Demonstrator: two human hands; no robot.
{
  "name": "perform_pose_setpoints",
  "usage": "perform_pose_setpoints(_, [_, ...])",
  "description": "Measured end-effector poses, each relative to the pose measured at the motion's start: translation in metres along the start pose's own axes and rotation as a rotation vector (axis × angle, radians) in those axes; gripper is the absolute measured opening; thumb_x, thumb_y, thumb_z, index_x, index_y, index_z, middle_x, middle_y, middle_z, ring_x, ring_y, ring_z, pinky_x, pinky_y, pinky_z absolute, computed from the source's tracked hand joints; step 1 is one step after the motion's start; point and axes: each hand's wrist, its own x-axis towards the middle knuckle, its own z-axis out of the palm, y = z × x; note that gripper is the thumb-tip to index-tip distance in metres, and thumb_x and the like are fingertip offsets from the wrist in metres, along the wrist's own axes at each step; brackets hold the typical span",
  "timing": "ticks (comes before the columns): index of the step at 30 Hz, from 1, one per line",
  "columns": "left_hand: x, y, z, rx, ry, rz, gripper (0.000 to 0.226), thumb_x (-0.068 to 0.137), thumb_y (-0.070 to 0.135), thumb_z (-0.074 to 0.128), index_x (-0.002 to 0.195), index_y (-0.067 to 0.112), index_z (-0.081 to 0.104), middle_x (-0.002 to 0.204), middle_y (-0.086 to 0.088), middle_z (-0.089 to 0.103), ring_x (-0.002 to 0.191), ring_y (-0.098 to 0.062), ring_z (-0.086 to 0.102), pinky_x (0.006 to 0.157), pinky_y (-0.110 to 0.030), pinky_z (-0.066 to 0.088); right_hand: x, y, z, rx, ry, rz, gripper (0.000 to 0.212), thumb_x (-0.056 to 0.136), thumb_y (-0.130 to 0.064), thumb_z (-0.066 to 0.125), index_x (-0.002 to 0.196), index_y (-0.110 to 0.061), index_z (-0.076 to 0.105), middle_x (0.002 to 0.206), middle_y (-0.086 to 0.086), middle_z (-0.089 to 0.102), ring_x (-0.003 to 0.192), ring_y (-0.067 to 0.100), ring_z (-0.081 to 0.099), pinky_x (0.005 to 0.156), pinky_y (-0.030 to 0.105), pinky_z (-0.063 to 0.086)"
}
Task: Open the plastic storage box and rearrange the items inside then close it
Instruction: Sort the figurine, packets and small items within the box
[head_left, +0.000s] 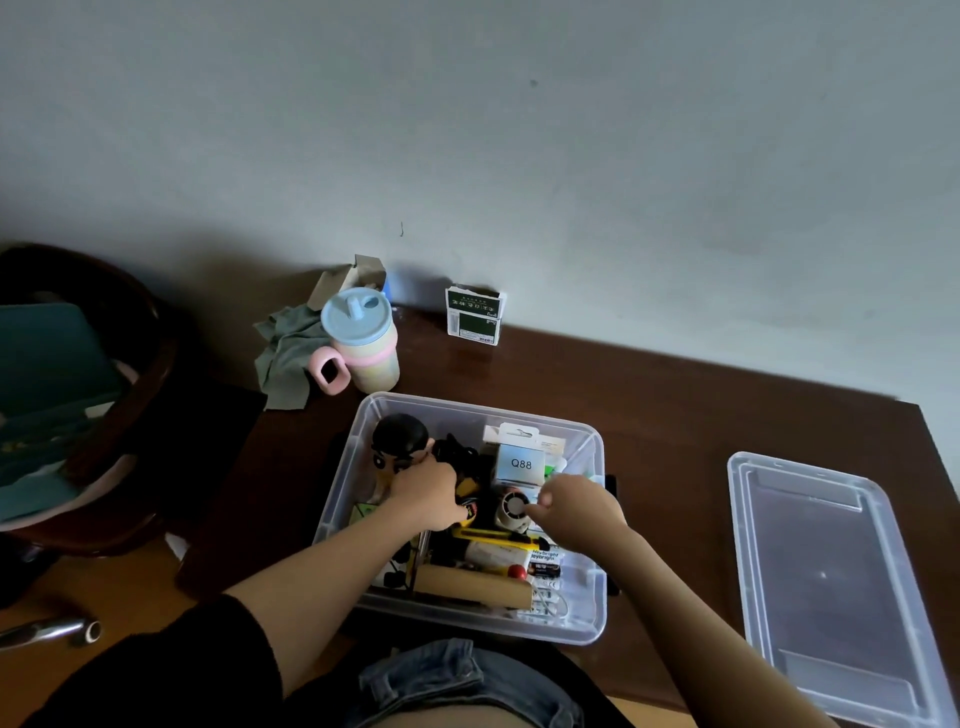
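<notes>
The box (470, 621) sits open on the table (649, 415) directly before me, packed with items. A wooden roller (467, 587) lies along its near wall. My left hand (423, 496) is down among the contents, fingers curled beside the doll (400, 447); what it grips I cannot tell. My right hand (576, 506) pinches something small just beside the fan (511, 512). A Q88 carton (521, 463) stands behind. The lid (831, 577) lies apart, to the right. Farther back: a cup (361, 340), a cloth (285, 353), a green pack (474, 317) against the wall.
</notes>
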Motion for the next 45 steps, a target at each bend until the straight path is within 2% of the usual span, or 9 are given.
perform_pose_setpoints(3, [-0.002, -0.006, 0.0, -0.078, 0.084, 0.052, 0.035, 0.087, 0.041, 0.057, 0.065, 0.019, 0.041, 0.068, 0.004, 0.041, 0.064, -0.018, 0.049, 0.053, -0.029, 0.035, -0.002, 0.004, -0.004, 0.074, -0.009, -0.016, 0.039, 0.092, -0.035, 0.049, 0.092, -0.002, 0.069, 0.091, 0.009, 0.071, 0.085, 0.025, 0.067, 0.074, 0.037, 0.055])
perform_pose_setpoints(9, [-0.004, -0.03, -0.006, -0.475, 0.047, 0.045, 0.042, 0.088, 0.032, 0.059, 0.055, 0.016, 0.041, 0.053, 0.001, 0.038, 0.051, -0.014, 0.038, 0.052, -0.028, 0.025, -0.003, 0.01, -0.006, 0.2, -0.014, -0.078, 0.03, 0.092, -0.037, 0.052, 0.087, -0.012, 0.068, 0.085, 0.002, 0.073, 0.077, 0.017, 0.068, 0.075, 0.033, 0.056])
perform_pose_setpoints(14, [-0.011, -0.048, -0.007, -0.93, -0.055, 0.004, 0.026, 0.095, 0.024, 0.055, 0.086, 0.007, 0.073, 0.082, -0.006, 0.072, 0.078, -0.015, 0.058, 0.076, -0.021, 0.041, -0.002, 0.006, -0.007, 0.255, -0.008, -0.146, 0.026, 0.092, -0.036, 0.053, 0.085, -0.016, 0.068, 0.078, -0.004, 0.071, 0.073, 0.015, 0.067, 0.074, 0.033, 0.056])
perform_pose_setpoints(17, [-0.016, -0.049, -0.015, -1.243, -0.138, -0.021, 0.021, 0.095, 0.026, 0.056, 0.096, 0.01, 0.07, 0.078, 0.001, 0.074, 0.07, -0.003, 0.066, 0.065, -0.013, 0.05, -0.001, -0.003, -0.007, 0.313, -0.023, -0.169, 0.028, 0.094, -0.036, 0.051, 0.088, -0.014, 0.068, 0.077, -0.005, 0.07, 0.072, 0.014, 0.068, 0.07, 0.031, 0.054])
perform_pose_setpoints(27, [-0.033, -0.062, -0.04, -1.483, -0.19, 0.129, 0.022, 0.088, 0.024, 0.059, 0.097, 0.005, 0.066, 0.09, -0.011, 0.073, 0.076, -0.017, 0.07, 0.067, -0.025, 0.056, -0.003, -0.045, -0.025, 1.213, -0.29, -0.196, 0.035, 0.097, -0.035, 0.048, 0.124, -0.013, 0.054, 0.11, 0.012, 0.065, 0.091, 0.021, 0.068, 0.069, 0.033, 0.059])
perform_pose_setpoints(34, [-0.037, -0.056, -0.042, -1.571, 0.041, 0.14, 0.019, 0.088, 0.012, 0.062, 0.107, 0.014, 0.06, 0.095, -0.007, 0.069, 0.09, -0.025, 0.067, 0.072, -0.035, 0.057, 0.008, -0.065, -0.019, 1.09, -0.187, -0.358, 0.033, 0.094, -0.012, 0.056, 0.125, -0.003, 0.05, 0.1, 0.004, 0.066, 0.085, 0.018, 0.067, 0.066, 0.026, 0.059])
perform_pose_setpoints(39, [-0.042, -0.071, -0.043, -1.083, 0.418, 0.141, 0.025, 0.082, -0.002, 0.067, 0.099, 0.016, 0.061, 0.097, 0.0, 0.064, 0.097, -0.015, 0.059, 0.079, -0.013, 0.047, 0.014, -0.057, -0.016, 0.78, -0.243, -0.273, 0.027, 0.097, -0.021, 0.051, 0.116, -0.003, 0.058, 0.103, 0.014, 0.067, 0.077, 0.017, 0.065, 0.072, 0.03, 0.059])
perform_pose_setpoints(43, [-0.051, -0.097, -0.043, -0.992, 0.327, 0.103, 0.058, 0.079, 0.003, 0.07, 0.125, 0.028, 0.044, 0.107, 0.007, 0.06, 0.101, -0.002, 0.059, 0.078, -0.014, 0.048, 0.019, -0.058, 0.008, 0.235, -0.346, -0.213, 0.022, 0.096, -0.008, 0.048, 0.092, 0.007, 0.064, 0.096, 0.019, 0.07, 0.082, 0.023, 0.067, 0.079, 0.033, 0.056])
perform_pose_setpoints(45, [-0.055, -0.101, -0.041, -0.947, 0.201, 0.115, 0.069, 0.081, 0.007, 0.07, 0.134, 0.032, 0.034, 0.106, 0.01, 0.06, 0.099, 0.003, 0.06, 0.073, -0.01, 0.048, 0.024, -0.067, 0.025, 0.072, -0.299, -0.166, 0.028, 0.093, -0.005, 0.044, 0.066, 0.0, 0.053, 0.073, 0.014, 0.059, 0.068, 0.024, 0.058, 0.061, 0.028, 0.047])
